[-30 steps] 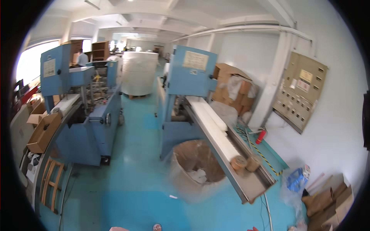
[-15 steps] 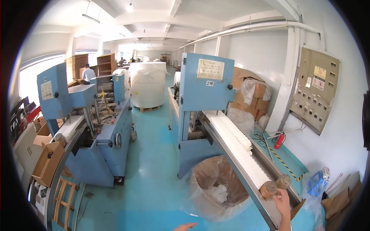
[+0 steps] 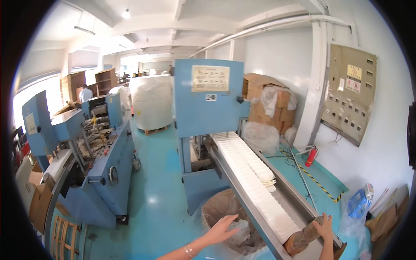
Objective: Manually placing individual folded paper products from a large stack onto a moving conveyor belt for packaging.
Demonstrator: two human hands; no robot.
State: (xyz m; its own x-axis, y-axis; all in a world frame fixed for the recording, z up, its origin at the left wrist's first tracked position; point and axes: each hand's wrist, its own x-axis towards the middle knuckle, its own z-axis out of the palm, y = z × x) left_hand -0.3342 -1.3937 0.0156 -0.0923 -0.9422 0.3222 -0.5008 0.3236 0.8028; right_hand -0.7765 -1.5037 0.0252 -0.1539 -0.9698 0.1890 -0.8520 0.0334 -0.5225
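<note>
At the far left of the hall an open cardboard box (image 3: 39, 203) sits on the floor against a blue machine (image 3: 99, 169) with a round handwheel on its side, and a wooden pallet (image 3: 60, 236) leans near the machine's lower end; far behind it a person (image 3: 85, 93) stands by tall wooden shelves (image 3: 71, 86). Toward the middle, a big white wrapped roll (image 3: 151, 102) rests on a pallet on the blue-green floor (image 3: 156, 190). In front of it stands a second blue machine (image 3: 210, 99), and from it a long conveyor (image 3: 277, 190) runs down toward the lower right, carrying a row of white paper sheets (image 3: 251, 169) overlapped like shingles. Beside the conveyor's near left edge a bin lined with clear plastic (image 3: 221, 206) stands on the floor; the left hand (image 3: 223, 227) hovers over its rim with fingers spread and loose, grasping nothing. At the conveyor's near end a brown paper bundle (image 3: 303, 236) lies just past the last white sheets, and the right hand (image 3: 325, 225) rests on its right end, fingers curled onto it; whether it is truly clasped I cannot tell. Further right, stacked cardboard boxes (image 3: 268, 99) fill the corner, a red fire extinguisher (image 3: 310, 157) stands by the white wall, and a grey electrical cabinet (image 3: 351, 93) hangs above
</note>
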